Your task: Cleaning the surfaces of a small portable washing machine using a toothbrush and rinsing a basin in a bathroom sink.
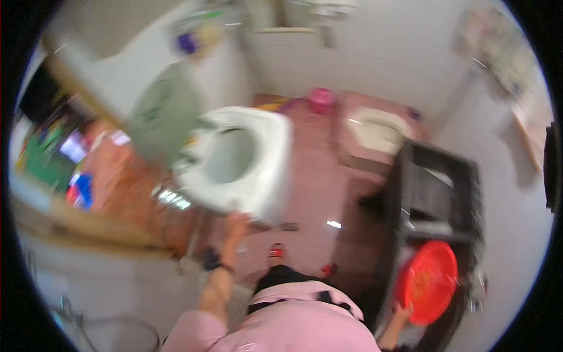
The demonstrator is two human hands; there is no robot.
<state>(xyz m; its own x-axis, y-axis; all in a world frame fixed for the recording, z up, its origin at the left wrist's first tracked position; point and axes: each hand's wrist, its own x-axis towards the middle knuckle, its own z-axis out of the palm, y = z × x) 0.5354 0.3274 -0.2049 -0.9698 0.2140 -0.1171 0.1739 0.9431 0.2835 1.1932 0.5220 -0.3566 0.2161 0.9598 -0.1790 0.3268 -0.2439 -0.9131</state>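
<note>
My left hand (237,222) is at the near edge of a white top-loading washing machine (270,170), touching it; blur hides how its fingers lie. The greenish see-through lid (167,114) is raised on the machine's left side, and the round tub opening (230,155) faces up. On the right, my right hand (402,314) grips the near-left rim of a red plastic basin (431,281). The basin is tilted in the near part of a dark stone wash trough (403,240). Something yellowish inside the basin is too blurred to name.
A squat toilet (381,130) is set in a raised pink-tiled step beyond the trough. Beside that step stands a pink bucket (321,101). A doorway with a wooden frame (105,232) opens at left onto colourful items. A shower hose (120,321) hangs at lower left.
</note>
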